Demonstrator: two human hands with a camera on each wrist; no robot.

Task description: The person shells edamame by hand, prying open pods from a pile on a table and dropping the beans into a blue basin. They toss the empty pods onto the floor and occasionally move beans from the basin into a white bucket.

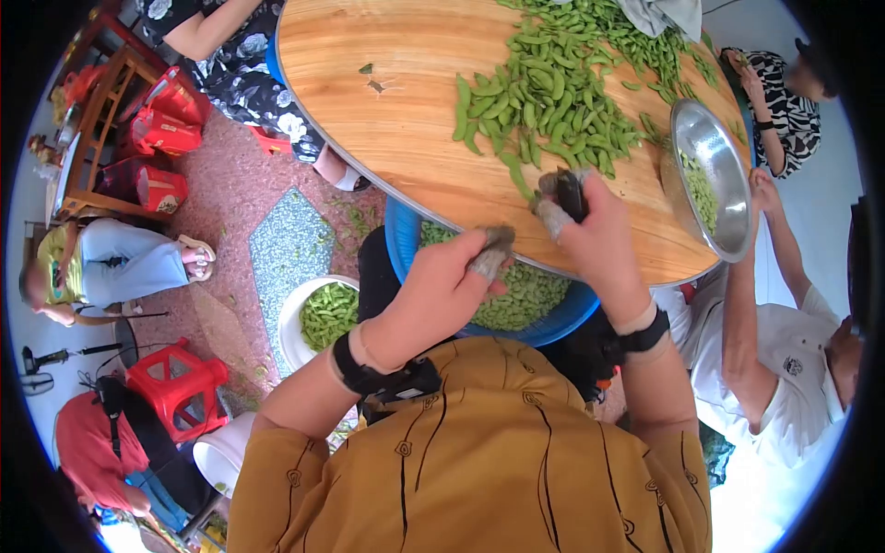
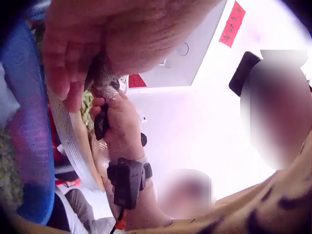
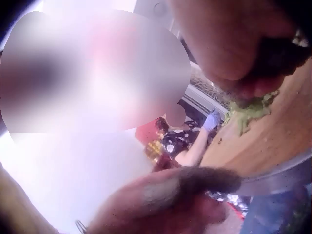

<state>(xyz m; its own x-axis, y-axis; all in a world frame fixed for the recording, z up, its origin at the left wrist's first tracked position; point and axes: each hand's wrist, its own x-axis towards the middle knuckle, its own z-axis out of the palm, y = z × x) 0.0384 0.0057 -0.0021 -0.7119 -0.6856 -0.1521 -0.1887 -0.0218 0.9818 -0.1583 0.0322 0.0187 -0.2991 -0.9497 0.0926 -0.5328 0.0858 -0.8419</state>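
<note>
My left hand, with worn grey coverings on its thumb and forefinger, hangs over a blue basket of shelled green beans. Its fingers are loosely bent, and nothing shows between them. Just above the near edge of the round wooden table, my right hand grips a small black object, mostly covered by the fingers; I cannot tell its kind. A grey covering is on that thumb too. A green soybean pod lies by its fingertips, in front of a heap of pods.
A steel bowl with shelled beans stands at the table's right, beside another person's hand. A white bucket of pods is on the floor to the left, past which is a red stool. Several people sit around.
</note>
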